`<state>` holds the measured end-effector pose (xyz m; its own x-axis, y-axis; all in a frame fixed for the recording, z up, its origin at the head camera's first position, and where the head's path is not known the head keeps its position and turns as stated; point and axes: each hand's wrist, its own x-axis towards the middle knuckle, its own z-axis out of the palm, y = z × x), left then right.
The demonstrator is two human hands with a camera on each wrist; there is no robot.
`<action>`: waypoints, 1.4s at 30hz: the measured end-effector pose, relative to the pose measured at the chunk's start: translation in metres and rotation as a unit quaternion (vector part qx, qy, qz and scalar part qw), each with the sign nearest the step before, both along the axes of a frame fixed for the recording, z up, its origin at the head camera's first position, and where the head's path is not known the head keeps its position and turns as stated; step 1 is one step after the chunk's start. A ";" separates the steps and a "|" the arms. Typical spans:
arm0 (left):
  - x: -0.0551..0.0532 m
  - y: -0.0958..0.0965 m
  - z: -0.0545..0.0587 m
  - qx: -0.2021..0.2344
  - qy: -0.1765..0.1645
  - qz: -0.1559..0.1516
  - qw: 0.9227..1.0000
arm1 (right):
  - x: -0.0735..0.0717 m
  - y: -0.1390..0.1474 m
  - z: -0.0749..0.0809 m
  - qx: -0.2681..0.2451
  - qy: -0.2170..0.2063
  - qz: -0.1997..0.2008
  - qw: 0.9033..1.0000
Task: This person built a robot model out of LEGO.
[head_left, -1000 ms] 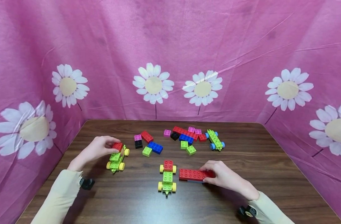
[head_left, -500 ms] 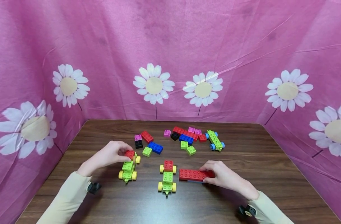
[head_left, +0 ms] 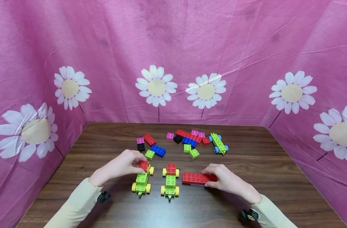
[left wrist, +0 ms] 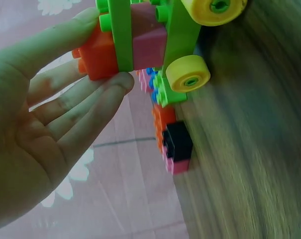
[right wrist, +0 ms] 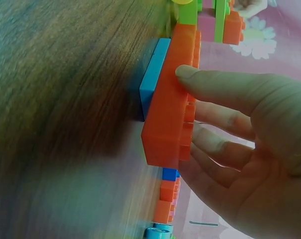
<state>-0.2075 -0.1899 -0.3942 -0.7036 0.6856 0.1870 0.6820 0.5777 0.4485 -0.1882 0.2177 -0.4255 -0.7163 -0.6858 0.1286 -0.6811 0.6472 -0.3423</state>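
Red long brick [head_left: 191, 178] between fingers [right wrist: 222, 118] of the right hand [head_left: 227, 180]

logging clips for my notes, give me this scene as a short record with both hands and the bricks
left hand: grips the red block on top of one yellow-wheeled car
right hand: holds a long red piece, blue brick beneath it
middle: second yellow-wheeled car, left of the long red piece
back: green base with blue wheels
other bricks: red, blue, pink, black and green, farther back
surface: brown wood-grain table
backdrop: pink cloth printed with white daisies
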 end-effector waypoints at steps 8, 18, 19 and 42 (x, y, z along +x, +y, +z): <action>0.004 0.018 0.002 -0.001 -0.003 -0.009 1.000 | -0.001 -0.001 0.001 -0.003 -0.005 0.005 1.000; 0.003 0.031 0.000 -0.008 -0.017 -0.012 1.000 | 0.000 0.000 0.006 0.010 -0.019 -0.013 1.000; 0.004 0.031 0.000 -0.007 -0.018 -0.012 1.000 | 0.000 0.000 0.008 0.011 -0.020 -0.017 1.000; 0.004 0.041 -0.001 -0.015 -0.007 -0.021 1.000 | -0.019 -0.024 0.071 -0.046 0.070 -0.038 0.996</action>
<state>-0.2030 -0.1493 -0.3954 -0.6758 0.7202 0.1569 0.7005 0.5613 0.4407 -0.2069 0.1940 -0.3542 -0.7365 -0.6109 0.2905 -0.6764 0.6692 -0.3076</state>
